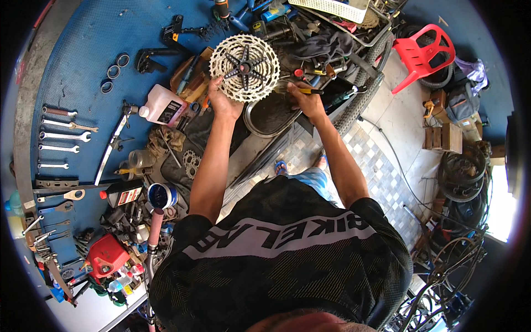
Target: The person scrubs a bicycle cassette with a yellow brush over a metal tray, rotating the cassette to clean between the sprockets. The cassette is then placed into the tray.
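Cassette seemingly being steadied for work, upper centre of frame;
rim being pinched by left hand; yellow-black tool being gripped by right hand; firm support likely being needed.

This is a bicycle workshop, as a large silver cassette shows: well to its left, a row of wrenches lines a blue panel; below left of it are a pinkish jug and a smaller sprocket; to its right curves a knobbly tyre.
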The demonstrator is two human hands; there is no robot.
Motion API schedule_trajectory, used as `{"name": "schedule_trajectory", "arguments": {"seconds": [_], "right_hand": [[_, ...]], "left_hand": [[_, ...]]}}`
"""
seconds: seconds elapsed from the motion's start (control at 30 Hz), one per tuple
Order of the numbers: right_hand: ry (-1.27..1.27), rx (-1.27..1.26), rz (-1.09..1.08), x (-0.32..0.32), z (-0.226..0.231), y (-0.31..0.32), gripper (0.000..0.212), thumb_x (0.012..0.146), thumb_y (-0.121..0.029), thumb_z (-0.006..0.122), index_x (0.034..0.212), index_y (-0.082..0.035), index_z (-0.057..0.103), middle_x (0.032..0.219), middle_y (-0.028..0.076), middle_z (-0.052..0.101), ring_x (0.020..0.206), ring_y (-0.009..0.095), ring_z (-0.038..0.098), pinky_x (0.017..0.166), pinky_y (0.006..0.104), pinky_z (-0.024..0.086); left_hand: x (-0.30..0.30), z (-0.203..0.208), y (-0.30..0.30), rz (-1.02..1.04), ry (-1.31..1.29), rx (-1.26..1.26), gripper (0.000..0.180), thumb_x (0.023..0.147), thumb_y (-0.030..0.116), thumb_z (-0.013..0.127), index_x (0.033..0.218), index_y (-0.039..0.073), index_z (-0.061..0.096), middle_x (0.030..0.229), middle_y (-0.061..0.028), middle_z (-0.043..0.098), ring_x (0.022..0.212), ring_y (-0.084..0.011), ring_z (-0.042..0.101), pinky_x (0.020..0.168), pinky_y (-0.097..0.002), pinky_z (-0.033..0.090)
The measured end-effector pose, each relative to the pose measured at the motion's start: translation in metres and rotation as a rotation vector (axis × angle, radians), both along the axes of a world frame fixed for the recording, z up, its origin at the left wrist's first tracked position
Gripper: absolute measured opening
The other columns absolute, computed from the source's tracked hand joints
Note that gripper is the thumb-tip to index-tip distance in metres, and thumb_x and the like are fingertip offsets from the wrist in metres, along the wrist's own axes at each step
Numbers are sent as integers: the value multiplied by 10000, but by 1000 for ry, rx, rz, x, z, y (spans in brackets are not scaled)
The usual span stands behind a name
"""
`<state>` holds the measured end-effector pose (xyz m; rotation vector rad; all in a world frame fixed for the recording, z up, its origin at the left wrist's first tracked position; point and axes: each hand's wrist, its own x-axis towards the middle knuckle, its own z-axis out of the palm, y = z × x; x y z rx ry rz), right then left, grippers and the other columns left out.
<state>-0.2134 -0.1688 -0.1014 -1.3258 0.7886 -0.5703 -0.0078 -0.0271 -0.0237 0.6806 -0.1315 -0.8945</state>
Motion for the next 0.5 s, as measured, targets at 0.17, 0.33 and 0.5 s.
{"name": "schedule_trajectory", "arguments": {"seconds": [0.17, 0.33, 0.5], "right_hand": [[-8, 89, 98, 28, 37, 15, 502, 991, -538, 771, 1075, -45, 735, 937, 24, 704, 771, 140, 656, 657, 320, 593], [-22, -46, 148, 20, 57, -23, 428, 979, -479, 808, 984, -60, 722, 887, -7, 688, 770, 125, 651, 654, 306, 544], [192, -582, 215, 20, 72, -62, 514, 916, -557, 845, 1011, -55, 794, 898, 74, 733, 833, 153, 680, 777, 330, 553]], "left_hand": [[-6, -1, 3, -110, -20, -168, 675, 921, 389, 590, 1530, 99, 569, 1482, -114, 659, 1352, -337, 636, 1155, -561, 502], [23, 2, 27, -329, -93, -195, 720, 1018, 546, 525, 1576, 91, 503, 1512, -146, 625, 1357, -367, 629, 1144, -594, 514], [26, 19, 33, -510, -231, 13, 749, 1058, 583, 529, 1572, 41, 478, 1478, -195, 636, 1321, -358, 662, 1115, -588, 548]]}}
